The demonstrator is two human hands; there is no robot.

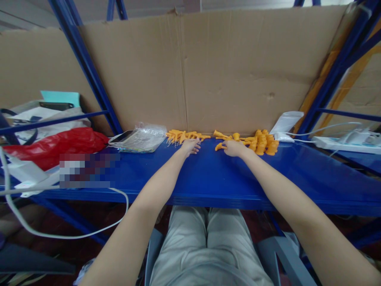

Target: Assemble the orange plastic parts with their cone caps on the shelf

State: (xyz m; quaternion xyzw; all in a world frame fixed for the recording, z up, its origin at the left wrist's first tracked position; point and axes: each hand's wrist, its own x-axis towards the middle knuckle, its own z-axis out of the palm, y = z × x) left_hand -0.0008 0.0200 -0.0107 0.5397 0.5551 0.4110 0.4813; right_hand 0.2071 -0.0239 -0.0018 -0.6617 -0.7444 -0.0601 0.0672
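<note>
My right hand (pixel 233 148) is closed on a small curved orange plastic piece (pixel 219 146), which pokes out to the left of its fingers. My left hand (pixel 190 147) lies beside a heap of orange plastic parts (pixel 182 136), its fingers loosely apart and nothing visible in them. Small silvery metal bits, too fine to name, are scattered along the front of that heap. Just beyond and right of my right hand, more orange pieces (pixel 235 136) lie at the cardboard. Several bulky, ridged orange figures (pixel 261 143) stand close together there.
A blue shelf top (pixel 208 178) carries everything, with a cardboard wall (pixel 238 71) behind. Left are a clear plastic bag (pixel 145 139), a red plastic bag (pixel 68 147) and a white cable (pixel 86 237). Right are a white packet (pixel 287 124) and a power strip (pixel 342 143).
</note>
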